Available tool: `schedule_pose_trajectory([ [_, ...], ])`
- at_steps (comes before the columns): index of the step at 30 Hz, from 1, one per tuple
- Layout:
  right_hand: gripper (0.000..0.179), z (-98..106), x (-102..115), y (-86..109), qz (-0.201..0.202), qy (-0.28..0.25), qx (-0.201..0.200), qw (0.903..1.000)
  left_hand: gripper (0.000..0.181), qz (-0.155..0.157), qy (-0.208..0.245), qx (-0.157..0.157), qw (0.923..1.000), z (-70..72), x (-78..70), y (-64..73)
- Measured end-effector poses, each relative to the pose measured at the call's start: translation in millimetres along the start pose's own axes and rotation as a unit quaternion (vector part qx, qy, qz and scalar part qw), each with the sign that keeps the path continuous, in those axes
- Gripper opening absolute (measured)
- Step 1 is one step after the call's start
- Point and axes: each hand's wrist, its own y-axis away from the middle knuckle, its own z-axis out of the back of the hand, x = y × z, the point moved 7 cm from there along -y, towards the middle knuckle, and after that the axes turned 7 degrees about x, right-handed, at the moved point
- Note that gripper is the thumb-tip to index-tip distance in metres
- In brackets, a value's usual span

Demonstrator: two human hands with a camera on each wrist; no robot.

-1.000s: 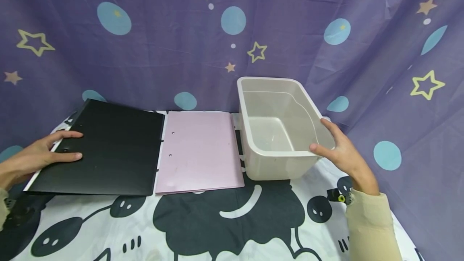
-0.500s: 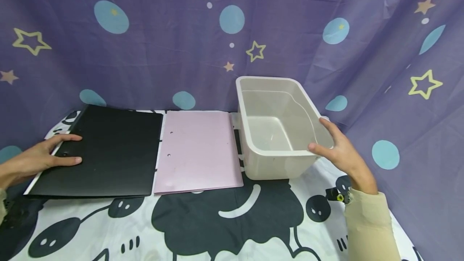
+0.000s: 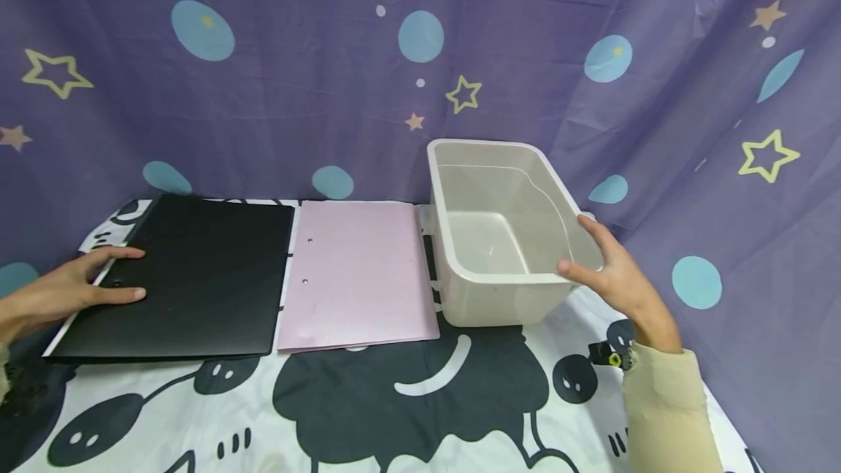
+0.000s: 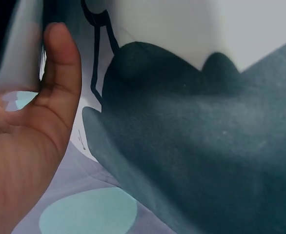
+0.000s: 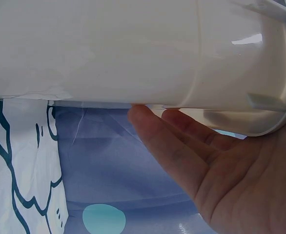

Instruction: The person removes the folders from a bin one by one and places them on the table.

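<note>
My left hand (image 3: 55, 296) grips the left, white-edged side of a black folder (image 3: 204, 283), thumb and a finger on top. Up close in the left wrist view, fingers (image 4: 62, 58) reach along the folder's edge. Beside the black folder lies a pink folder (image 3: 361, 276) with two small holes. On the right, a deep off-white plastic bin (image 3: 486, 305) stands upright with its mouth facing up. My right hand (image 3: 624, 283) holds the bin's near right rim corner, thumb toward the front. In the right wrist view, fingers touch the bin's wall (image 5: 109, 53).
A white cloth with dark cartoon prints (image 3: 164, 422) covers the table. Behind hangs a purple curtain (image 3: 512, 20) with stars and blue spots, close to the bin and folders. The bin stands right next to the pink folder.
The black folder's far edge has come down toward the table, and the left hand still grips its left side. The right hand and bin have stayed in place.
</note>
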Motion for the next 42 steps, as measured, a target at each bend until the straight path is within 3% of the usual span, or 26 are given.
schedule_pose_trajectory([
  [8, 0.089, 0, 0, 1.7, -0.003, 0.004, -0.002, 1.0, 0.1, 0.008, 0.017, 0.011, 0.9998, -4.3, 5.1, -0.1],
  [15, 0.089, 0, 2, 1.3, -0.001, 0.003, -0.002, 1.0, 0.102, 0.021, -0.002, 0.006, 0.9998, -4.4, 8.4, 1.2],
  [28, 0.089, -2, 3, 0.6, -0.001, 0.004, 0.0, 1.0, 0.101, 0.036, 0.04, 0.018, 0.9984, -10.2, 10.3, 5.0],
  [42, 0.088, -2, 4, 2.1, -0.001, 0.003, -0.006, 1.0, 0.105, 0.039, -0.033, -0.003, 0.9987, -4.6, 7.3, 2.1],
])
